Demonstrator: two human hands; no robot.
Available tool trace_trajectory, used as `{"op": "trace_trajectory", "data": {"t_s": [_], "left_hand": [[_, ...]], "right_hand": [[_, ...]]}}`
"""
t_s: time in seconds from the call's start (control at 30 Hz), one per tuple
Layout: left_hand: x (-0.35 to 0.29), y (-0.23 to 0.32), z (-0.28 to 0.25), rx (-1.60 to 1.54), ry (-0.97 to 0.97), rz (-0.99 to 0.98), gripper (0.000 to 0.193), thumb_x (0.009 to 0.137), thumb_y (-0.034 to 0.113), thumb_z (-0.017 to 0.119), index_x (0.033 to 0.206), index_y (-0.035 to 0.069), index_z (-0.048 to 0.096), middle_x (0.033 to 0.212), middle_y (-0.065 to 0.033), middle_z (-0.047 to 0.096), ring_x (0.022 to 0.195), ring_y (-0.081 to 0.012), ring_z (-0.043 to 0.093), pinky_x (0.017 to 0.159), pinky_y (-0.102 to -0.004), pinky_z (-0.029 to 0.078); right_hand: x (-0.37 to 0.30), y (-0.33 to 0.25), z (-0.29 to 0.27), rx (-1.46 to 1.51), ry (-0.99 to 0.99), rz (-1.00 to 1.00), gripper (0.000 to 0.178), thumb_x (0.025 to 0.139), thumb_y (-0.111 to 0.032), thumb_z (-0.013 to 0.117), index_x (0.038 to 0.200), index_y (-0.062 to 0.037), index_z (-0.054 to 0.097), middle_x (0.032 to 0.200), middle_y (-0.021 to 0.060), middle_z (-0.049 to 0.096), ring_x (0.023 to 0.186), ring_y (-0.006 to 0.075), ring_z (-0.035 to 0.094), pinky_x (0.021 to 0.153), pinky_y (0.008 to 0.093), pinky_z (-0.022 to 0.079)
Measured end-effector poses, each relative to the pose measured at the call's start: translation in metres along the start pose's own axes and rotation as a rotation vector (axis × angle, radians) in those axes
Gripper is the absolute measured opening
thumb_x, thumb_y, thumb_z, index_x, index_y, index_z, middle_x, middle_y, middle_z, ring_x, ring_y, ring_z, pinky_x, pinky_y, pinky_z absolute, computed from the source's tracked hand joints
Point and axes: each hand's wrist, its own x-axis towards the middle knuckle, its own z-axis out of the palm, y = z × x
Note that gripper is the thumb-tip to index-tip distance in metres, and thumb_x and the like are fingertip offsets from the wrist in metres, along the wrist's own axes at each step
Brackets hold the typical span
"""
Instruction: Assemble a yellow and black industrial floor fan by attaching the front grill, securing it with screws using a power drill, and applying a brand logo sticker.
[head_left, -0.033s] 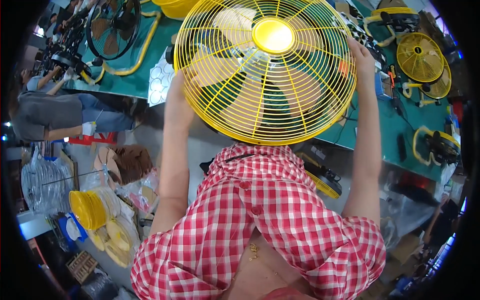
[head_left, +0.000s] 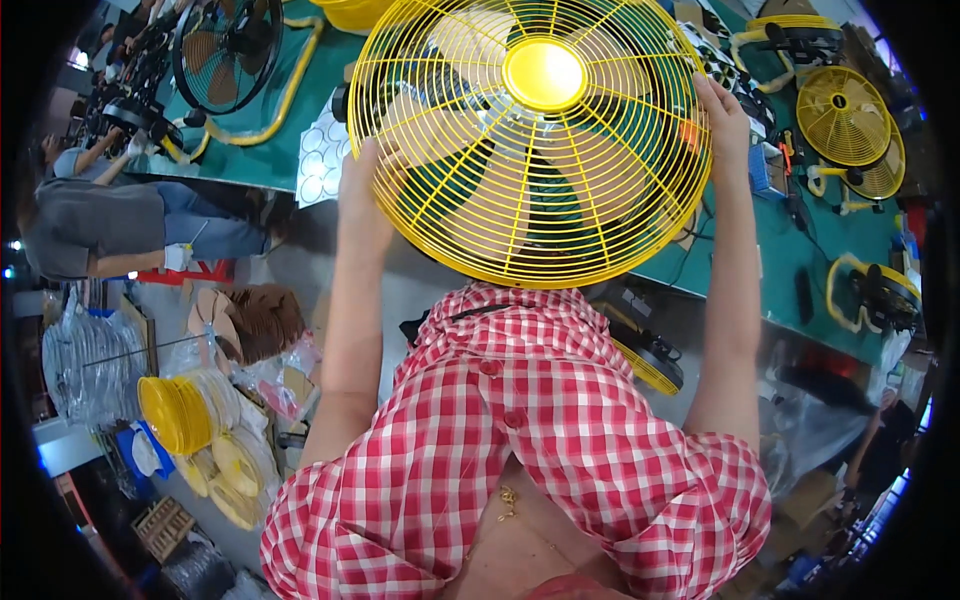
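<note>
A large round fan with a yellow wire guard (head_left: 540,262) is tilted up in front of me at the green table's near edge. Pale blades (head_left: 490,215) show through its wires, around a shiny yellow centre disc (head_left: 545,74). At the guard's left rim, my left hand (head_left: 366,205) is closed on the edge, its fingertips partly seen through the wires. My right hand (head_left: 724,125) grips the opposite rim, thumb side toward me and some fingers hidden behind it.
The green table (head_left: 735,255) bears a black-caged fan (head_left: 228,55) at left and yellow fans (head_left: 842,115) at right. White round labels (head_left: 322,155) lie near my left hand. A person in grey (head_left: 100,230) stands at left, by stacked yellow guards (head_left: 175,415) on the floor.
My left hand has shifted slightly right and inward along the guard's rim, and more of its fingers show through the wires. The fan and my right hand have barely moved.
</note>
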Motion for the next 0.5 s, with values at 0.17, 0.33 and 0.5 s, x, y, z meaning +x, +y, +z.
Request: {"op": "trace_trajectory", "data": {"t_s": [0.17,0.33,0.5], "left_hand": [[-0.004,-0.016,-0.002,0.183,0.172,0.235,0.039,0.087,0.017,0.056,0.116,-0.004,0.039,0.106,-0.01,0.054,0.091,-0.0149,0.055,0.079,-0.0269,0.045],[0.012,-0.019,-0.013,0.301,0.216,0.245,0.051,0.082,0.02,0.065,0.119,-0.004,0.039,0.105,-0.0093,0.055,0.091,-0.0141,0.054,0.079,-0.0255,0.044],[0.018,-0.027,-0.026,0.325,0.196,0.19,0.05,0.082,0.018,0.064,0.12,-0.003,0.04,0.108,-0.009,0.055,0.095,-0.0148,0.053,0.082,-0.0269,0.043]], "right_hand": [[-0.029,-0.005,0.032,0.151,-0.003,-0.088,0.062,0.073,-0.027,0.073,0.114,0.0099,0.045,0.098,0.0109,0.059,0.087,0.013,0.056,0.078,0.024,0.043],[-0.045,0.006,0.043,0.029,0.049,-0.145,0.068,0.075,-0.032,0.072,0.12,0.0094,0.043,0.111,0.0137,0.055,0.099,0.0164,0.054,0.085,0.0251,0.041],[-0.05,0.02,0.04,-0.064,0.009,-0.154,0.065,0.077,-0.035,0.068,0.121,0.0067,0.046,0.111,0.0117,0.056,0.101,0.0158,0.053,0.086,0.0259,0.04]]}}
